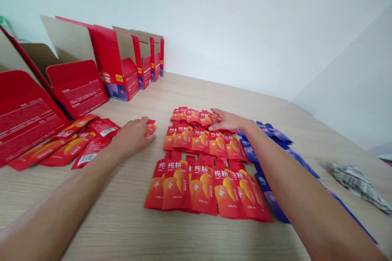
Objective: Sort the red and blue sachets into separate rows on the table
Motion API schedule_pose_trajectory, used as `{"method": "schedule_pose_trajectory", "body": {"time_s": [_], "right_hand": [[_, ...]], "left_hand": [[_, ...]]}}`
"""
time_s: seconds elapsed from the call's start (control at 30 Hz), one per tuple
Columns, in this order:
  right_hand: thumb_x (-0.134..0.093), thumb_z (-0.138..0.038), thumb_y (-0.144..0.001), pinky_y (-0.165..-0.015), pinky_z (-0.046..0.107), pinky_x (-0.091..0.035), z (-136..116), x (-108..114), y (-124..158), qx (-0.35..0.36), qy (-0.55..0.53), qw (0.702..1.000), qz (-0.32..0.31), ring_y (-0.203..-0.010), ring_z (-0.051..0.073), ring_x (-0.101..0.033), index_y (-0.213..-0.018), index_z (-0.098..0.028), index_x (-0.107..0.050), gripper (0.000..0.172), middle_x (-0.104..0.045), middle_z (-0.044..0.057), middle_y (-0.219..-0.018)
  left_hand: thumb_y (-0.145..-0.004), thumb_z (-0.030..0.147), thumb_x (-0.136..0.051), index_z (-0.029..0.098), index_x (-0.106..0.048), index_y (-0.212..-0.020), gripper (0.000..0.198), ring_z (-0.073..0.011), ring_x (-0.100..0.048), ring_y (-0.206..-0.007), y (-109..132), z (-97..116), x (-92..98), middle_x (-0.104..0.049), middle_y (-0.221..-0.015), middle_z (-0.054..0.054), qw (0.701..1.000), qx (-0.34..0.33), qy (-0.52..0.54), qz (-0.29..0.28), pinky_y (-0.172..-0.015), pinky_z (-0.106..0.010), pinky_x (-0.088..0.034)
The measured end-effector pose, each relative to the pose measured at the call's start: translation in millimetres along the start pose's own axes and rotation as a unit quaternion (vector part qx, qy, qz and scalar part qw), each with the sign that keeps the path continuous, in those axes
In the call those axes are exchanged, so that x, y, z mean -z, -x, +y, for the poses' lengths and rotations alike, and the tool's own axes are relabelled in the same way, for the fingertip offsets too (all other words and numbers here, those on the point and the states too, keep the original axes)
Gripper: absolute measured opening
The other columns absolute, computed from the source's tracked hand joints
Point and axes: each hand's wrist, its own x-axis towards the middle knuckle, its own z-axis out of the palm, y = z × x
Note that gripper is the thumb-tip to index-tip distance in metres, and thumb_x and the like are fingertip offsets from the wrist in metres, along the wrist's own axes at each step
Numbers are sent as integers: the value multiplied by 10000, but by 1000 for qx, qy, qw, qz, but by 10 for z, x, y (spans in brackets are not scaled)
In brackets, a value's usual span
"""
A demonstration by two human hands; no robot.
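Note:
My left hand (134, 135) is closed round a red pouch (150, 128), whose end sticks out past the fingers, left of the laid-out pouches. Three overlapping rows of red-orange pouches (201, 185) lie face up on the table. Over the right end of the farthest row, my right hand (226, 120) rests with thumb and fingers apart, touching or just above the pouches; whether it grips one is hidden. Blue pouches (249, 149) lie to the right of the red rows, partly covered by my right forearm.
Open red cartons (114, 67) stand in a line along the back left. A loose pile of red pouches (69, 147) lies before the nearest ones. A checked cloth (357, 181) is on the wooden table (113, 220) at the right, near a pale wall.

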Motion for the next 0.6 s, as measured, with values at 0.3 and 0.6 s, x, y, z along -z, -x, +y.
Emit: {"method": "schedule_pose_trajectory", "body": {"time_s": [0.3, 0.6], "right_hand": [[-850, -539, -796, -1323, 516, -299, -219, 116, 385, 23, 43, 997, 64, -1565, 380, -410, -1666, -116, -382, 1075, -381, 203, -1702], [-787, -435, -922, -1012, 480, -613, -975, -126, 681, 46, -165, 967, 188, -1057, 289, -774, -1314, -147, -687, 496, -792, 164, -1174]], "left_hand": [[-914, 201, -512, 45, -694, -1226, 393, -440, -742, -1080, 18, 111, 146, -765, -1121, -302, 997, 48, -66, -16, -892, -482, -561], [-867, 170, -601, 198, -698, -1182, 331, -302, -780, -986, 17, 156, 191, -820, -1122, -109, 946, 52, 264, 183, -849, -370, -586]]}}
